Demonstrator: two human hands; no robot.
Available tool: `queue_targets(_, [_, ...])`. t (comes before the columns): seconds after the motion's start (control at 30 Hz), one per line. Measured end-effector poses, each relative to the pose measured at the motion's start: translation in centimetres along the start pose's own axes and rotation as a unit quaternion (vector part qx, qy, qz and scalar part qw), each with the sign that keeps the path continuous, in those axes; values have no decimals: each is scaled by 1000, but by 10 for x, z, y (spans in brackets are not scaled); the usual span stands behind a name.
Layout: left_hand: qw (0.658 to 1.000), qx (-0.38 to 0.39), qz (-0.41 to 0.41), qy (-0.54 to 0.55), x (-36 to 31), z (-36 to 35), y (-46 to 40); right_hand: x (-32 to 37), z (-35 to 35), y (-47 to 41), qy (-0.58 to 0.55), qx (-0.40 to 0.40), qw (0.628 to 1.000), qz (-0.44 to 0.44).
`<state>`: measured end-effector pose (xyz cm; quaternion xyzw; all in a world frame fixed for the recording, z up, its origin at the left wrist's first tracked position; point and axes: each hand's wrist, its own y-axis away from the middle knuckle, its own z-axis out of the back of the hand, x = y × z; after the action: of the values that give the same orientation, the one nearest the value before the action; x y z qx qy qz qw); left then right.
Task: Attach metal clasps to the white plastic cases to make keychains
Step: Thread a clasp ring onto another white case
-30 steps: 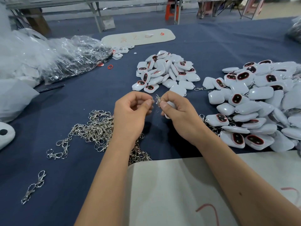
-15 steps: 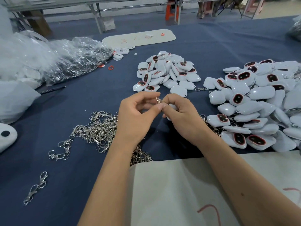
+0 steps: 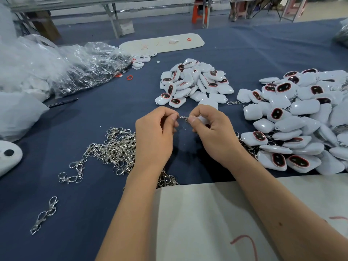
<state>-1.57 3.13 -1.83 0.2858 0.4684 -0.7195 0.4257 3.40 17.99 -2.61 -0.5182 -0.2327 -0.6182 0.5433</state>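
In the middle of the frame I pinch one end of a metal clasp (image 3: 183,117) between the thumb and forefinger of my left hand (image 3: 156,137), and my right hand (image 3: 213,133) pinches its other end, so the clasp spans the small gap between my fingertips above the blue counter (image 3: 263,46). My right hand's fingers are also curled round a white plastic case (image 3: 204,120), of which only a sliver shows behind the thumb (whether the clasp is already hooked to it I cannot tell). A loose heap of clasps (image 3: 114,149) lies on the counter at centre left, partly under my left wrist, with a few strays (image 3: 45,214) at lower left. A pile of white cases (image 3: 195,82) with dark, red-rimmed ovals sits above centre, and a larger pile of cases (image 3: 301,121) fills the right side, some with clasps showing at their edges. Crumpled clear plastic bags (image 3: 62,66) lie at upper left, a black pen (image 3: 63,102) just below them. A pale sheet with red marks (image 3: 203,219) covers the lower right under my forearms, and a long white board (image 3: 162,43) lies at top centre.
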Motion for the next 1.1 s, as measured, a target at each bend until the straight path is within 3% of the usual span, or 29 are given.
queue_targets(0.2, [999,-1,37,-19,2,-1,1,-2,1,0,-23,-64,998,1])
queue_targets(0.33, [997,6,55,44,-3,0,0,2,0,2,-16,-39,999,31])
queue_targets(0.53, [997,25,44,58,-7,-3,2,1,1,1,-8,-45,997,67])
queue_targets(0.8, [992,54,47,101,-8,-2,1,-3,2,-3,-100,-32,994,5])
queue_targets(1.1, [993,68,32,91,-14,-4,2,-3,5,-2,-128,-21,991,-26])
